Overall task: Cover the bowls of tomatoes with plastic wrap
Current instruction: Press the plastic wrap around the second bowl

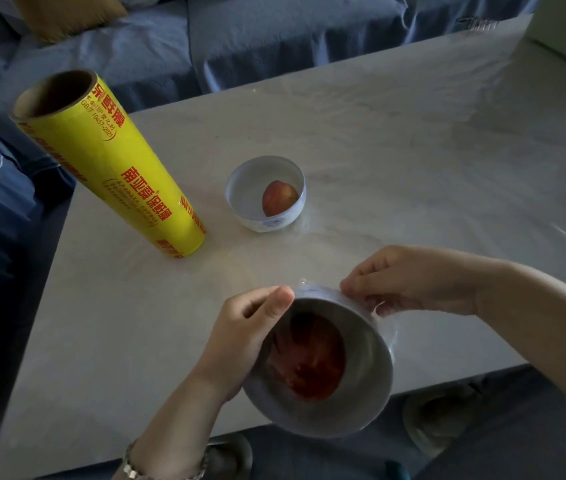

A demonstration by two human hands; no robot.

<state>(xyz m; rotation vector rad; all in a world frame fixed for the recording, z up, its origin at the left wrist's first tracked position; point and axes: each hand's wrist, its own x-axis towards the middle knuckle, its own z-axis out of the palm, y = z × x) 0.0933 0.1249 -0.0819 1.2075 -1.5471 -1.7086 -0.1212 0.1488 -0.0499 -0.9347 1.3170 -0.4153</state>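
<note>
Left on the pale stone-topped table (413, 150), the yellow cylindrical roll of plastic wrap (112, 164) stands on end. To its right, mid-table, sits the small white ceramic bowl (243, 188) with a red round tomato (279, 198) in it. Nearer, at the front edge, a grey round bowl (368, 358) is tilted, with a second red tomato (312, 358) inside and clear plastic film (316, 291) over its far rim. The left hand (240, 334) grips its left side and the right hand (409, 282) pinches the film at the far rim. Behind the table is a blue fabric sofa (274, 39).
</note>
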